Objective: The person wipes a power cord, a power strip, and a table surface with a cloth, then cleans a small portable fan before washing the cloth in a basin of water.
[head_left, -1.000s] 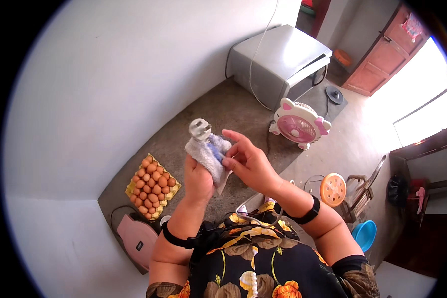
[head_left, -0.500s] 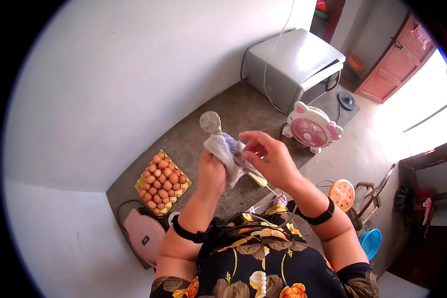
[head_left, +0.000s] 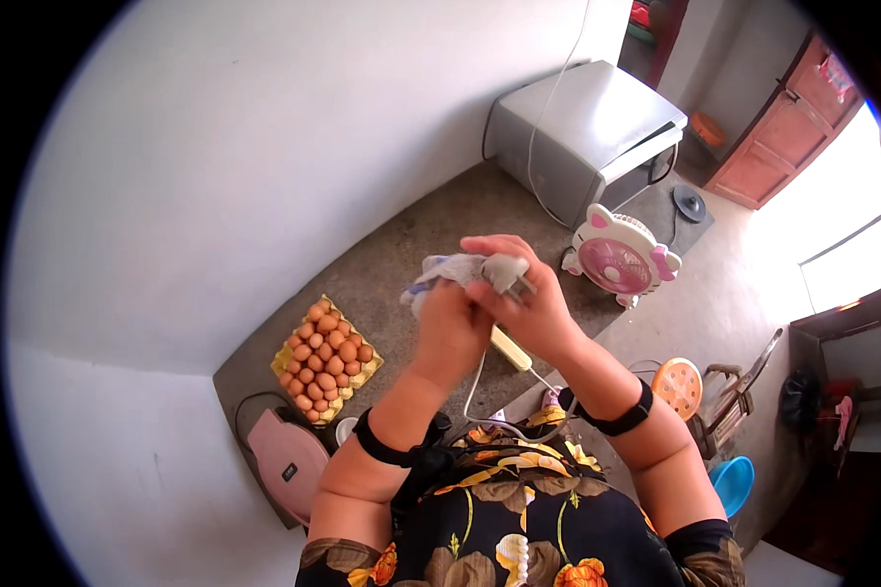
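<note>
My two hands are close together above the grey counter (head_left: 382, 284). My left hand (head_left: 450, 333) is closed around a grey and purple cloth (head_left: 436, 274), its fingers mostly hidden. My right hand (head_left: 543, 313) is closed on a whitish plug (head_left: 505, 271), thumb below and fingers above, with its prongs pointing right. The cloth bunches against the plug between both hands. A pale cord (head_left: 472, 396) loops down beneath my hands toward my lap. A cream power strip (head_left: 510, 348) lies just below my right hand.
On the counter are an egg tray (head_left: 366, 373) full of brown eggs, a pink round-cornered appliance (head_left: 289, 470), a pink-and-white fan (head_left: 617, 259) and a large silver appliance (head_left: 582, 127). An orange stool (head_left: 676, 388) and a blue basin (head_left: 732, 484) stand on the floor at right.
The rounded pale end that stuck up from the cloth at upper left is gone from there; the plug now shows by my right hand. My hands have come together, the right closing from apart.
</note>
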Demonstrator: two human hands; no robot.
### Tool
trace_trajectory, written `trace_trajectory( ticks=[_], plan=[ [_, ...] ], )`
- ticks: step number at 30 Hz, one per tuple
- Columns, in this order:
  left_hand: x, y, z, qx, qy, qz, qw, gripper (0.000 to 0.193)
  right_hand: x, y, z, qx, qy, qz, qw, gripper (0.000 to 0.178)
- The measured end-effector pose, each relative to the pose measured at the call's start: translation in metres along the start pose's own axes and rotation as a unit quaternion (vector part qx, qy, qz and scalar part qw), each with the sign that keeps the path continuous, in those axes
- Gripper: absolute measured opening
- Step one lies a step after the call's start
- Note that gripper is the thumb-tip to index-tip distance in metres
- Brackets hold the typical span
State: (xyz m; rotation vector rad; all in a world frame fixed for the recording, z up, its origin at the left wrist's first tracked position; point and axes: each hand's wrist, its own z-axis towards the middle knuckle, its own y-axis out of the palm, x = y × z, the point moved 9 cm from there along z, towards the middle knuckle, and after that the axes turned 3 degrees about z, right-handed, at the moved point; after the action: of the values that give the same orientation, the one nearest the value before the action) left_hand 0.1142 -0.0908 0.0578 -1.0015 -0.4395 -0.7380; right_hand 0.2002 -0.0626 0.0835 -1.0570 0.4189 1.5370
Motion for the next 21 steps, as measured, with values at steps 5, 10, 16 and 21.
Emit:
trace_trajectory(
  ticks=[5, 10, 16, 21],
  plan=[
    [-0.007, 0.022, -0.003, -0.074, -0.059, -0.048, 0.994, 0.017, 0.041, -0.006, 0.0, 0.054, 0.182, 0.307, 0.933, 0.015],
    [-0.033, 0.046, -0.035, -0.151, -0.081, -0.023, 0.985, 0.019, 0.068, -0.093, 0.026, 0.244, 0.231, 0.395, 0.855, 0.025],
    [-0.101, 0.016, -0.06, -0.148, -0.1, 0.118, 0.977, 0.02, 0.076, -0.289, 0.058, 0.184, 0.033, 0.536, 0.823, 0.03],
    [-0.104, 0.014, -0.043, -0.113, -0.073, 0.083, 0.987, 0.016, 0.062, -0.226, 0.045, 0.116, 0.043, 0.523, 0.843, 0.032]
  ],
)
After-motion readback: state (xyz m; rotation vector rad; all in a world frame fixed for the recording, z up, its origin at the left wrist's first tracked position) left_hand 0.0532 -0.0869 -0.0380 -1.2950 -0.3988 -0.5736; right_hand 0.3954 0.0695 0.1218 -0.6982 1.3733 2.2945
